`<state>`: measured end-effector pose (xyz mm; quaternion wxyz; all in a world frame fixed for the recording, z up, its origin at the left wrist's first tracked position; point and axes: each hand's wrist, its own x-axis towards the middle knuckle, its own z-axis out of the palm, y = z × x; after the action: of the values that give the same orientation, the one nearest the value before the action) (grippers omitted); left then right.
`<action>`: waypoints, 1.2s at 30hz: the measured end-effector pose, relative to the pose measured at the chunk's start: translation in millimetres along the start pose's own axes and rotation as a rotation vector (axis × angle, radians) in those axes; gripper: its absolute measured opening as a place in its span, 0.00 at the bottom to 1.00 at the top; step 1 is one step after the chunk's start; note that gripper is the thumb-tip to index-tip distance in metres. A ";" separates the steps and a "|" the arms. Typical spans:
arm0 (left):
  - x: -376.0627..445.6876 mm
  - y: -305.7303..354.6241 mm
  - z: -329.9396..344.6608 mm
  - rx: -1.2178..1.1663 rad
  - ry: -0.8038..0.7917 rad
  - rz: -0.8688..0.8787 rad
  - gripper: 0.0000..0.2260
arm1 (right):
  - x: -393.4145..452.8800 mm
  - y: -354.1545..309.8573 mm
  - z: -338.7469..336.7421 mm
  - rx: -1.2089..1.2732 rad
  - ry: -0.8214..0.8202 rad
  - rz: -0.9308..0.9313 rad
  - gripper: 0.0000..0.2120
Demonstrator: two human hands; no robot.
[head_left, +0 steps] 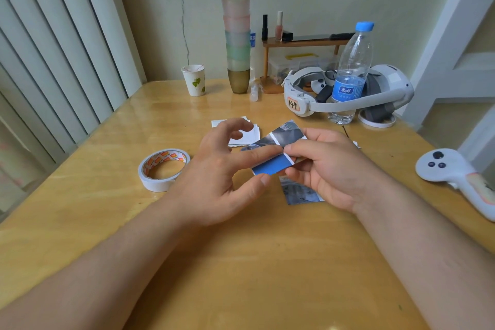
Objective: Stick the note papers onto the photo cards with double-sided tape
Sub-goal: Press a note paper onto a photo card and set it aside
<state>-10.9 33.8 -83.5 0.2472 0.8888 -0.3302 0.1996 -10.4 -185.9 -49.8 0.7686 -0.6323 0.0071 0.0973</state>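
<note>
Photo card is held up off the table at frame centre, w/ a white tape strip running across it btwn the grey picture half and the blue half. Right hand pinches the card's right edge, thumb on top. Left hand has index finger laid on the card by the strip, thumb under the lower-left corner; other fingers loosely curled, holding nothing.

Progress, my read: early-mid on this card. Tape looks applied; can't tell if backing is peeled. No note visible stuck on it yet.

Note papers sit in a small white pile just above the left hand, partly hidden. Another card lies flat on the table below the right hand, no note seen on it, so prob. still to do. Tape roll lies left of centre, near the left hand.

Left to do: pick a note, press it on the strip, repeat for the other card.

Further out: bottle and headset upper right, controller right edge, paper cup and cup stack at top centre.
</note>
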 end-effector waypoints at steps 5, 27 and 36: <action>8.2 5.9 -11.1 0.237 0.049 0.128 0.21 | 0.5 -0.3 -0.4 0.117 -0.008 0.040 0.09; 10.7 9.8 -12.3 0.321 0.075 0.180 0.24 | -1.6 -2.1 -0.6 0.143 -0.036 0.046 0.05; 8.2 7.5 -9.7 0.319 0.073 0.155 0.24 | -2.7 -3.7 -0.8 0.197 -0.042 0.047 0.04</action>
<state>-12.2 30.4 -69.2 0.0990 0.8809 -0.3525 0.3000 -12.3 -187.7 -46.0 0.8246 -0.5509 0.0154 0.1274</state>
